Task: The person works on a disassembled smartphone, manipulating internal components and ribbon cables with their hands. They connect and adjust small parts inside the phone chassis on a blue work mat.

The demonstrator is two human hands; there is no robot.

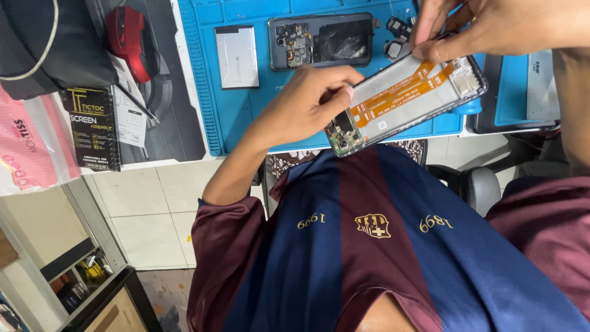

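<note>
Opened phone frame [405, 98] — held in the air above the near edge of the blue work mat [246, 117], tilted, circuit board end low toward my chest, orange flex cable [399, 92] exposed along its middle. My left hand [301, 107] is closed on the lower end, thumb and fingers clamping the frame edge by the board. My right hand [485, 27] pinches at the upper edge, fingertips together on something thin there; what exactly is between them I cannot tell.

Risks, as I judge them: pulling too hard at the pinch could tear or crease the flex cable. The frame has no support under it — a slip of the left grip would drop it onto mat or lap.

On the mat behind: a second opened phone [319, 40], a flat silver battery [236, 55], small loose parts [396, 31]. The loose parts lie near my right wrist and could be swept off.
</note>
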